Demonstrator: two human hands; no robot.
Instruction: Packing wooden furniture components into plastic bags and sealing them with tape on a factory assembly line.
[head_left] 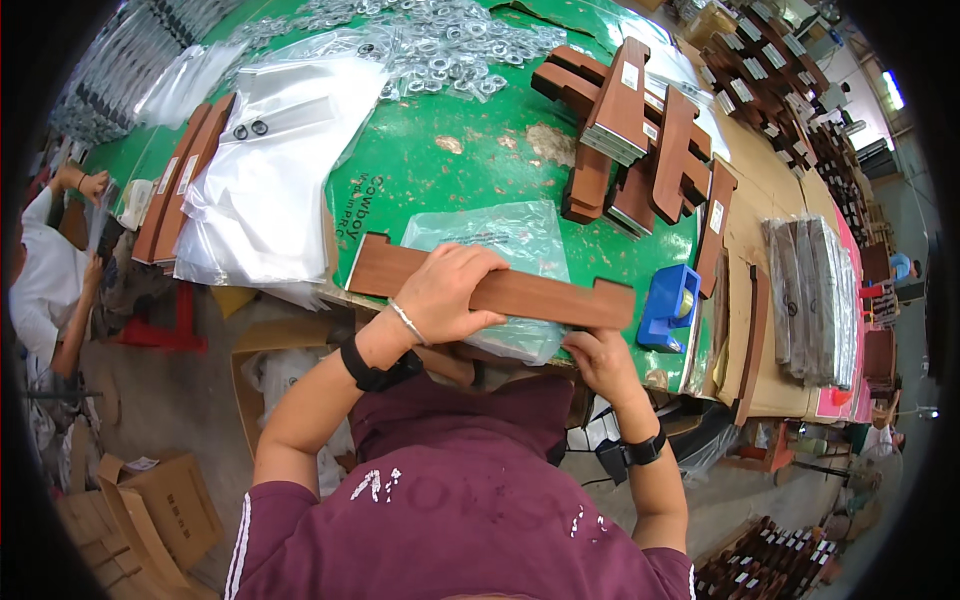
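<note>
A long reddish-brown wooden bar (545,296) with a raised lip at each end lies across the near edge of the green table. My left hand (447,296) is closed over its middle, fingers on the far side and thumb on the near side. Beneath the bar, a clear plastic bag (520,230) shows on both its far and near sides. My right hand (606,362) is pinched just below the bar's right end, beside the bag's corner; what its fingertips hold, if anything, is hidden.
A blue tape dispenser (668,308) stands to the right. Brown wooden bars (625,110) are piled far right. Clear plastic bags (270,170) lie stacked on the left, with small bagged rings (430,50) heaped behind. Another person (55,260) is at the far left.
</note>
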